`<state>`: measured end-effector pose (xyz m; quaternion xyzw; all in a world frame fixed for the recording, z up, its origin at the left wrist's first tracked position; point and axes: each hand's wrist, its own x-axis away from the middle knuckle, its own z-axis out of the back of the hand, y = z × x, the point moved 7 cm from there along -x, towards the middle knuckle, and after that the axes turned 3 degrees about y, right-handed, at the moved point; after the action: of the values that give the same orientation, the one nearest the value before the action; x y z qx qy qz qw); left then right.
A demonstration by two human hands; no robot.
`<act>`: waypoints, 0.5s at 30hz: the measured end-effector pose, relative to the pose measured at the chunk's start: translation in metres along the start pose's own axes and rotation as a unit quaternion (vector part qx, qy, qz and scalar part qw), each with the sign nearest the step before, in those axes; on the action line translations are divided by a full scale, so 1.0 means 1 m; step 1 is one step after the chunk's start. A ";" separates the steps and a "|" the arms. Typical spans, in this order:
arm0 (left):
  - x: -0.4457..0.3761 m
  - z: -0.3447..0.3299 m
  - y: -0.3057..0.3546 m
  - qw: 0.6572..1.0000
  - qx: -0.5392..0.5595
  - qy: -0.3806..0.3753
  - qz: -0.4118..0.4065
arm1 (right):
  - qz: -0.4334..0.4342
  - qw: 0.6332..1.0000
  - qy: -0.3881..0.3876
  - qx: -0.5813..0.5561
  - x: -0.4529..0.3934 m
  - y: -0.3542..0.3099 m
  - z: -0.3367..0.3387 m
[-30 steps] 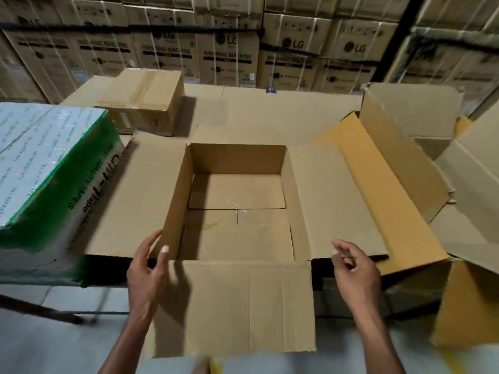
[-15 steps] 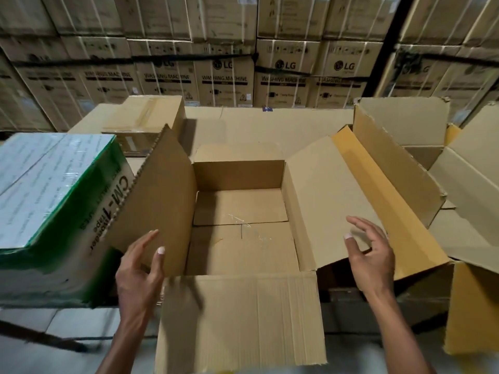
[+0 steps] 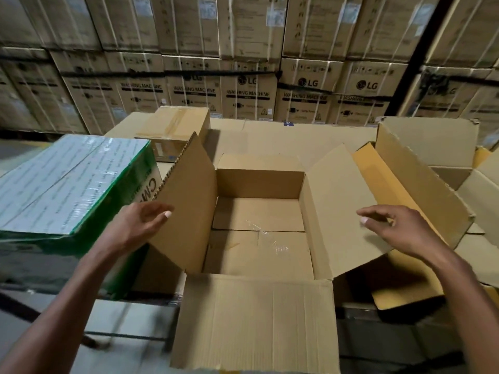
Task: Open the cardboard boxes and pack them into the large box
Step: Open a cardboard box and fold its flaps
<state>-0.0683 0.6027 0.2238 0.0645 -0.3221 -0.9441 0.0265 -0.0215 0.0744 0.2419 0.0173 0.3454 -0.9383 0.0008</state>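
While both hands hover loose | green-wrapped stack (image 3: 73, 184) crowds open box (image 3: 259, 238) leftward

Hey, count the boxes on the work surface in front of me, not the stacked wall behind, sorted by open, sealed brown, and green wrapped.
Open cardboard boxes: 2, the centre open box and the right open box
Sealed brown box: 1
Green wrapped box: 1
Total: 4
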 end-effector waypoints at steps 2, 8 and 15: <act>-0.012 0.002 0.004 0.999 -0.024 -0.044 -0.005 | 0.007 1.000 -0.022 0.010 -0.015 -0.006 -0.005; -0.071 -0.013 0.022 0.988 -0.055 -0.130 -0.062 | 0.018 0.997 -0.058 0.042 -0.068 -0.017 -0.029; -0.132 -0.032 0.019 0.976 -0.155 -0.147 -0.047 | 0.020 0.995 -0.044 0.091 -0.117 -0.030 -0.045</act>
<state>0.0669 0.5803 0.2247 -0.0644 -0.1684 -0.9820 -0.0561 0.0968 0.1253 0.2313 -0.0176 0.2575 -0.9655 0.0332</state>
